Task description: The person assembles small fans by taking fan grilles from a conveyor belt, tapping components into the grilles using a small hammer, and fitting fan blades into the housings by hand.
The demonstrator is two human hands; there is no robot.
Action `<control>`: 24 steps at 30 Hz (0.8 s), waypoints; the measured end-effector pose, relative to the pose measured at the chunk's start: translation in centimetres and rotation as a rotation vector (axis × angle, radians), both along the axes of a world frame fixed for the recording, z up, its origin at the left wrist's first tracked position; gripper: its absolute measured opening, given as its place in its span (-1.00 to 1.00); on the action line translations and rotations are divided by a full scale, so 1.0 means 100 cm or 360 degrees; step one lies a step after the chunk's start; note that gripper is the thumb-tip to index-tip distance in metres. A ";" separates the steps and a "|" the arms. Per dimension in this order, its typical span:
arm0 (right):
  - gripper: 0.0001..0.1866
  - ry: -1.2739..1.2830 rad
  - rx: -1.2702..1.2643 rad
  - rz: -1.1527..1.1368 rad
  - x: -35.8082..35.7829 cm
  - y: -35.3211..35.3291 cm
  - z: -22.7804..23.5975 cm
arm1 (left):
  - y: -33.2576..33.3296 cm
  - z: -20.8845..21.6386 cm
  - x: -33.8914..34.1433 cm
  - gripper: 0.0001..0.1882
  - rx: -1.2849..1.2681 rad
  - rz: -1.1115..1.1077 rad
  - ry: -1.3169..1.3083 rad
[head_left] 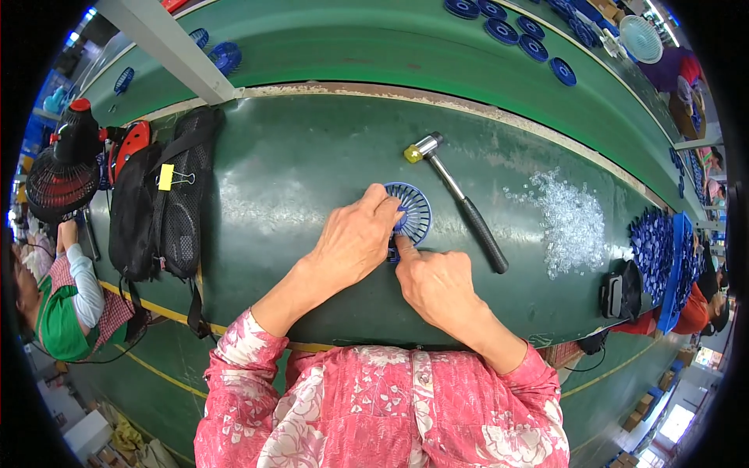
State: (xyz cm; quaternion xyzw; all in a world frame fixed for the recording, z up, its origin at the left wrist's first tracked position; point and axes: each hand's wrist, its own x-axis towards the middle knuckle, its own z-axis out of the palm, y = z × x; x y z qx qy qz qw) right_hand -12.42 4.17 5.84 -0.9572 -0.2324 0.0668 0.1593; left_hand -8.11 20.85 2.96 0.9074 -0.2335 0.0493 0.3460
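On the green worktable in front of me lies a round blue fan grille (420,209), with slim ribs spreading from its middle. My left hand (353,234) covers its left side, fingers closed at the centre over a small bright blue part (401,221). Whether that part is loose or belongs to the grille I cannot tell. My right hand (438,285) is at the near edge, index finger pressed to the grille beside the left fingertips and the other fingers curled under. Just right of the grille rests a mallet (452,187) with a yellow-tipped metal head and black grip.
Small clear plastic pieces (573,222) are heaped to the right, then dark blue pieces (651,246) by a blue tray (676,273). A black bag (168,203) and black fan (66,175) stand left. Blue grilles (533,48) lie on the green conveyor (351,47) behind. A co-worker (66,304) sits left.
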 end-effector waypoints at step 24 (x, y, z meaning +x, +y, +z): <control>-0.78 0.0057 0.0157 0.0048 0.003 -0.008 -0.001 | 0.009 0.004 -0.026 -0.63 -0.0077 -0.0089 -0.0027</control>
